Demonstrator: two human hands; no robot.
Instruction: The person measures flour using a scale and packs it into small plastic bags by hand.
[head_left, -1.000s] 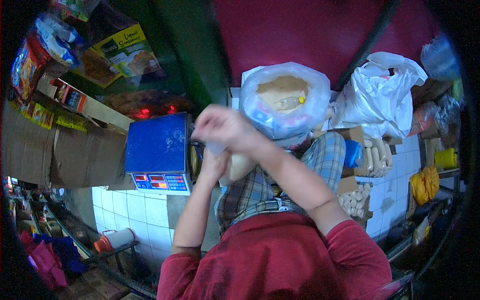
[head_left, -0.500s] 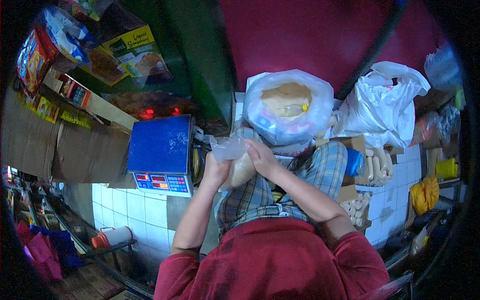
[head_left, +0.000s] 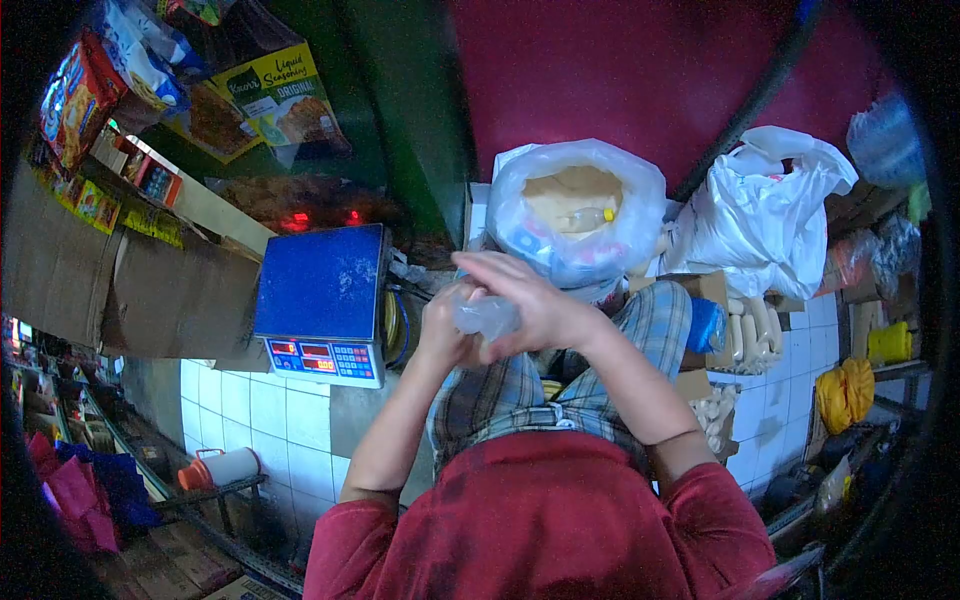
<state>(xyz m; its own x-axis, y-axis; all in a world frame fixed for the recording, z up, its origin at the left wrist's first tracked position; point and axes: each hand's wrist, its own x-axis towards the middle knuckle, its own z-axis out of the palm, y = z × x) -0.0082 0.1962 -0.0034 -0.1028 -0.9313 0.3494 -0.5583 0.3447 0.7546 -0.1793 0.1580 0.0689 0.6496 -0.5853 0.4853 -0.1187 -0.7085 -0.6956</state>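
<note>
My left hand [head_left: 445,325] is closed round the gathered neck of a clear plastic bag [head_left: 487,317] above my lap. Across it from the right comes my right hand [head_left: 540,305], its fingers reaching over the left hand and its thumb against the bag's top. The bag's loose end sticks up between both hands; its filled lower part is hidden beneath them. Just beyond stands a large open plastic sack [head_left: 510,200] of pale powder [head_left: 570,185], with a clear bottle with a yellow cap [head_left: 588,219] lying in it.
A blue-topped digital scale [head_left: 320,280] stands to my left. A white plastic bag [head_left: 755,215] sits at the right, above several filled small bags [head_left: 755,333]. A white-and-orange jug [head_left: 222,468] lies at lower left. Seasoning packs [head_left: 280,100] hang at upper left.
My right hand has moved over the bag's neck and onto my left hand. The filled part of the bag, visible before, is now covered. The bag's top is bunched smaller.
</note>
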